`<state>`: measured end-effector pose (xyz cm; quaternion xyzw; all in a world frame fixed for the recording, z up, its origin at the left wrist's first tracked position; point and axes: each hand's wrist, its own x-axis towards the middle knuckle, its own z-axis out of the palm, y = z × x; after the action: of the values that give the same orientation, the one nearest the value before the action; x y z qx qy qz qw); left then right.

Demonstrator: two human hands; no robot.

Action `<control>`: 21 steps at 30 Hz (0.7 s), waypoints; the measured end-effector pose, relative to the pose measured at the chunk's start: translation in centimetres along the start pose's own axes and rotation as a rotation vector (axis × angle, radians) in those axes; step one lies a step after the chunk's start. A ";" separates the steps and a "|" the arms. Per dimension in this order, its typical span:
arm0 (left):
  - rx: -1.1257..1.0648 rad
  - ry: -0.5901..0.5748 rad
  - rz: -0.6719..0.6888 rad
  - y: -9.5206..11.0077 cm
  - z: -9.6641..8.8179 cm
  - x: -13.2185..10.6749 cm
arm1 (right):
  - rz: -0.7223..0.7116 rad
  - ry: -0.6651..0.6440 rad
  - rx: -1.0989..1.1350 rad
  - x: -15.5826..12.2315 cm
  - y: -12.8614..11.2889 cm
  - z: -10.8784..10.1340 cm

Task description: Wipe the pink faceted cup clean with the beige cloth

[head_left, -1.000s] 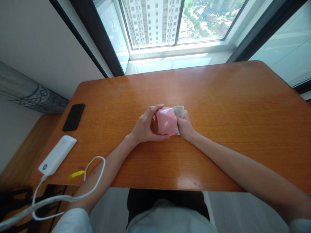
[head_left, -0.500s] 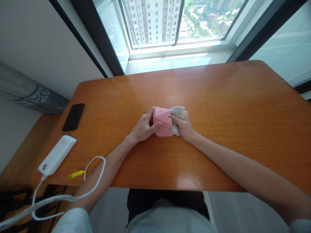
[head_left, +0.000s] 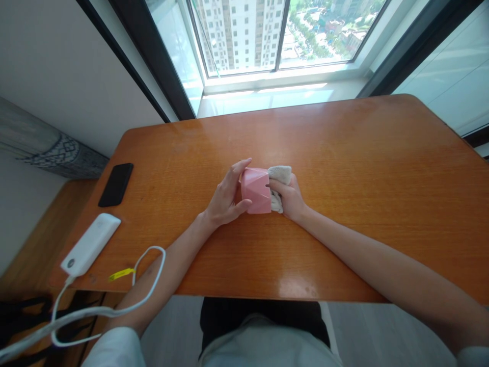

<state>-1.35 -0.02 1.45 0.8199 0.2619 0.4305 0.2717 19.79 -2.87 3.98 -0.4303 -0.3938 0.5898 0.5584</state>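
A pink faceted cup-like object (head_left: 255, 189) sits between both hands at the middle of the orange wooden table (head_left: 344, 153). My left hand (head_left: 225, 200) holds it from the left, thumb under its near edge and fingers reaching over the top. My right hand (head_left: 289, 198) is closed on a crumpled beige cloth (head_left: 278, 176) and presses it against the pink object's right side.
A black phone (head_left: 115, 184) lies near the table's left edge. A white power bank (head_left: 90, 244) rests at the near left corner, its white cable (head_left: 145, 293) looping off the edge. A large window stands beyond the table's far side.
The pink object has been turned in my hands, showing different facets. My left fingers have shifted on it, and the cloth stays pressed to its right side.
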 end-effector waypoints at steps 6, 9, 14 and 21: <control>0.269 -0.022 0.336 -0.4 -1.1 0.3 | 0.015 -0.009 0.057 0.2 0.4 -0.3; 0.394 -0.044 0.470 -0.6 -1.2 0.4 | 0.025 -0.014 0.084 0.3 0.7 -0.5; 0.428 -0.059 0.458 -0.7 -0.7 0.5 | 0.038 0.009 0.098 0.4 0.6 -0.5; 0.420 -0.110 0.403 -1.1 -0.5 0.3 | 0.046 0.021 0.118 0.5 0.5 -0.2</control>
<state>-1.84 1.11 1.11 0.9157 0.1622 0.3672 0.0191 19.80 -2.40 3.38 -0.4117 -0.3422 0.6202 0.5733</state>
